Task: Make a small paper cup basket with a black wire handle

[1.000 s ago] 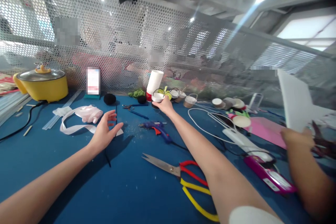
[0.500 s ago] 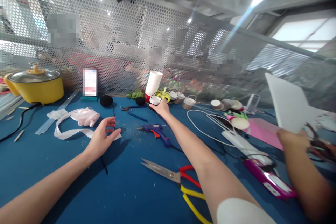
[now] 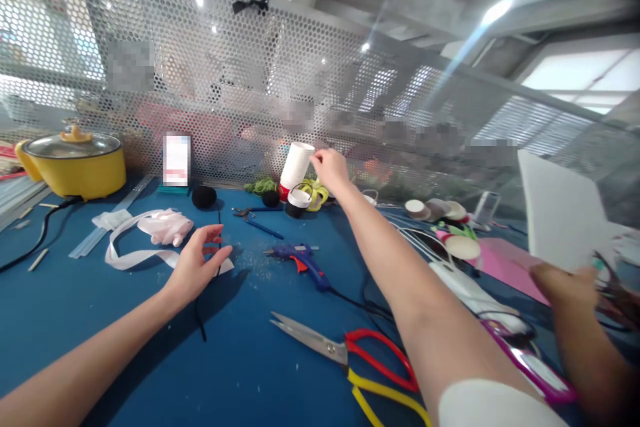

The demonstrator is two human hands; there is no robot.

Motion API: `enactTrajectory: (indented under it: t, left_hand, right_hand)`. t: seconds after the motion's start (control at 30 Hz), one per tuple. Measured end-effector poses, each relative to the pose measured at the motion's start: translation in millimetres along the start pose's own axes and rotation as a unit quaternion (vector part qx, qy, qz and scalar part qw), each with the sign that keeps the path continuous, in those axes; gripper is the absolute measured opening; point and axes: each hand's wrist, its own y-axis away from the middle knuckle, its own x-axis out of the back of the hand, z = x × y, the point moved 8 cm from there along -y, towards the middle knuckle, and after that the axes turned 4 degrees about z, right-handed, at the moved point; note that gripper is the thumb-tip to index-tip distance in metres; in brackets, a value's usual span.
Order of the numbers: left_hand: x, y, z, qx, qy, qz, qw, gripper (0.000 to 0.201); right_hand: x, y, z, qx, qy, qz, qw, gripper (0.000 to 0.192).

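My right hand (image 3: 329, 170) is stretched far out to the top of a leaning stack of white paper cups (image 3: 296, 165), its fingertips at the uppermost rim; I cannot make out whether they grip it. Just below stands a small white cup with a black handle (image 3: 299, 200), free of my hand. My left hand (image 3: 197, 263) hovers open and holds nothing, just above the blue table (image 3: 125, 320), over a thin black cord (image 3: 200, 323) and next to a white ribbon (image 3: 131, 255).
A blue glue gun (image 3: 299, 256) and red-and-yellow scissors (image 3: 353, 355) lie between my arms. A yellow pot (image 3: 75, 165) stands far left, before a perforated screen (image 3: 225, 80). At right, another person's hand (image 3: 563, 280) holds a white sheet (image 3: 563, 213); cup pieces (image 3: 453, 230) lie nearby.
My right hand set the small handled cup down beside the stack, let go, and rose to the stack's top. My left hand has barely moved.
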Motion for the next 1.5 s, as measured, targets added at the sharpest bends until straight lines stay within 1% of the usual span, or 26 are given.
enactTrajectory:
  t: [0.07,0.17,0.27,0.33,0.57,0.8,0.97,1.1,1.2,1.27,1.3,1.33,1.37,1.4,1.43,1.47,1.5]
  left_hand:
    - [0.5,1,0,0.001,-0.003,-0.001,1.000,0.039]
    - [1.9,3,2,-0.006,-0.008,0.000,1.000,0.036]
    - [2.4,3,3,-0.018,-0.008,0.002,1.000,0.034]
    - [1.5,3,3,-0.025,-0.008,0.000,1.000,0.033]
    - [-3.9,4,2,-0.046,-0.017,-0.020,0.999,0.029]
    - [-5.5,5,3,-0.062,-0.036,-0.028,0.997,0.028]
    - [-7.5,6,4,-0.066,-0.041,-0.032,0.996,0.027]
    - [-7.3,7,5,-0.069,-0.038,-0.034,0.996,0.026]
    - [-6.2,6,5,-0.069,-0.038,-0.031,0.996,0.026]
    - [-4.9,5,5,-0.070,-0.036,-0.023,0.997,0.026]
    - [-4.1,5,5,-0.069,-0.032,-0.018,0.997,0.027]
    - [-2.7,4,6,-0.066,-0.025,-0.009,0.997,0.029]
    - [-0.6,3,8,-0.061,-0.013,0.002,0.998,0.032]
    - [2.4,2,11,-0.055,0.003,0.015,0.998,0.037]
    - [7.1,2,15,-0.053,0.027,0.035,0.998,0.044]
    - [12.1,1,21,-0.054,0.050,0.050,0.996,0.051]
    - [16.7,0,27,-0.060,0.077,0.057,0.994,0.058]
  right_hand:
    - [9,-17,-18,0.042,0.021,0.004,0.999,0.036]
    - [5,-36,-34,0.071,0.060,-0.036,0.995,0.032]
    - [-3,-46,-37,0.070,0.095,-0.081,0.990,0.027]
    - [-6,-49,-37,0.071,0.111,-0.097,0.987,0.027]
    - [-10,-52,-35,0.071,0.134,-0.114,0.982,0.030]
    - [-9,-55,-38,0.074,0.123,-0.102,0.984,0.034]
    - [-4,-55,-41,0.082,0.115,-0.091,0.986,0.031]
    - [12,-58,-38,0.070,0.106,-0.055,0.990,0.030]
    - [37,-60,-38,0.057,0.097,-0.001,0.994,0.034]
    - [61,-55,-44,0.052,0.070,0.058,0.995,0.036]
    - [75,-48,-48,0.050,0.026,0.095,0.994,0.035]
    - [85,-38,-52,0.041,-0.032,0.115,0.992,0.033]
    - [89,-25,-57,0.029,-0.101,0.103,0.989,0.031]
    - [87,-8,-63,0.022,-0.186,0.060,0.980,0.029]
    - [82,13,-71,0.013,-0.275,0.006,0.961,0.028]
    - [74,39,-82,0.018,-0.360,-0.065,0.931,0.026]
    - [66,67,-94,0.027,-0.429,-0.140,0.892,0.025]
